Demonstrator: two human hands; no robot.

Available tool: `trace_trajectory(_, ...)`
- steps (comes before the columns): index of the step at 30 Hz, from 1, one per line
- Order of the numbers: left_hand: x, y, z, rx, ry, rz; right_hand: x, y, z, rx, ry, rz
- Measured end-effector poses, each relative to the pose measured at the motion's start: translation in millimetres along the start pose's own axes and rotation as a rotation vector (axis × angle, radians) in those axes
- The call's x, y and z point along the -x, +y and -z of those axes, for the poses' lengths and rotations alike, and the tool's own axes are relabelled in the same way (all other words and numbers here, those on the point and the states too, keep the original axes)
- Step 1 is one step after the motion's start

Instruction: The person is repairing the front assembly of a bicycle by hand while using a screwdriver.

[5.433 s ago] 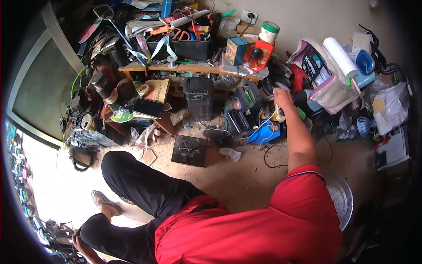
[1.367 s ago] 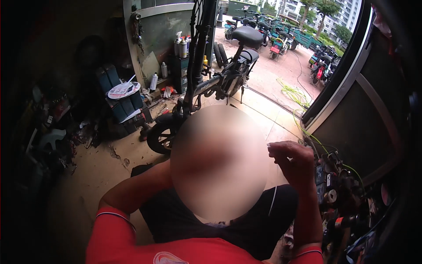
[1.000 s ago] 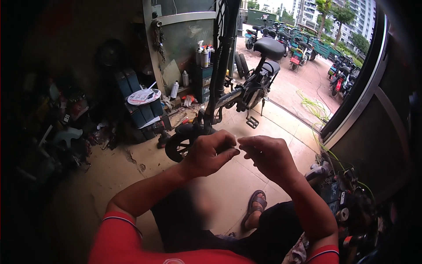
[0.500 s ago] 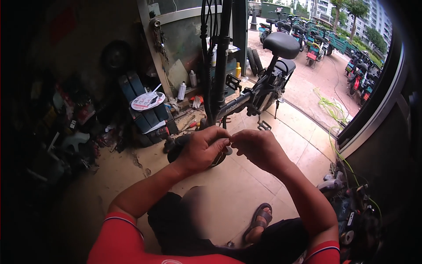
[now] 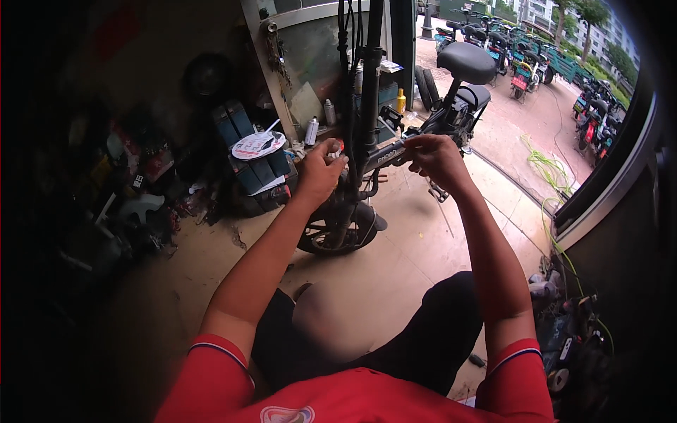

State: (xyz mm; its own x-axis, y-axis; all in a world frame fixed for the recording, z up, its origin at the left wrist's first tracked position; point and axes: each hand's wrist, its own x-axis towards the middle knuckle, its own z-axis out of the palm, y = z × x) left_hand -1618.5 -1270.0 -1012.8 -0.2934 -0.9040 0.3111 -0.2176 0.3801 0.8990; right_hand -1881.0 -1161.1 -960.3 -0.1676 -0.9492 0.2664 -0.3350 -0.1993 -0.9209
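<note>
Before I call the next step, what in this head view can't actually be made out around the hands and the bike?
- Small item pinched in the left hand: too small, wrapped by fingers.
- What the right hand grips: covered by its fingers.
- Electric bike front wheel: partly behind the left forearm.
- Shelf clutter at left: too dark.
- Handlebars: cut by the top edge.

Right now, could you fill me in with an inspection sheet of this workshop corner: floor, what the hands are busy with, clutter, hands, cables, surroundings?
Surface: tan concrete floor, stained in places.
Job's things: black electric bicycle with grey saddle; a small item between the hands, too small to identify.
Clutter: dark battery cases topped by a round white plate, spray cans, a yellow bottle.
Hands: left hand and right hand raised in front of the bicycle frame, fingers curled.
Cables: black cables hanging by the stem; green cord on the pavement.
Surroundings: parked scooters outside.
</note>
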Motion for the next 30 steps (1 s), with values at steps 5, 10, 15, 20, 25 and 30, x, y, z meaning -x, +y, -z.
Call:
trace_trajectory(5, -6.7, -12.7, -19.9, 0.009, -0.051, -0.045, -8.7, 20.1, -2.3, 0.049, 0.065, 0.021)
trace_trajectory(10, -19.6, -18.9, -53.3, -0.051, 0.073, -0.157, -22.8, 51.8, 2.3, 0.204, 0.150, 0.069)
trace_trajectory(15, -29.3, -18.8, -61.0, 0.021, 0.232, -0.149, -36.2, 59.0, 5.5, 0.260, 0.132, 0.024)
trace_trajectory(20, -19.0, -5.3, -49.3, 0.059, 0.153, -0.092, -63.6, 79.8, 12.9, 0.465, 0.184, 0.173)
trace_trajectory(25, -1.9, 10.3, -31.1, 0.057, 0.138, 0.009, -80.7, 113.3, 7.5, 0.567, 0.100, 0.247)
trace_trajectory(30, 5.0, 23.4, -37.5, 0.102, 0.105, 0.089, -93.0, 145.8, 2.2, 0.486, 0.022, 0.220)
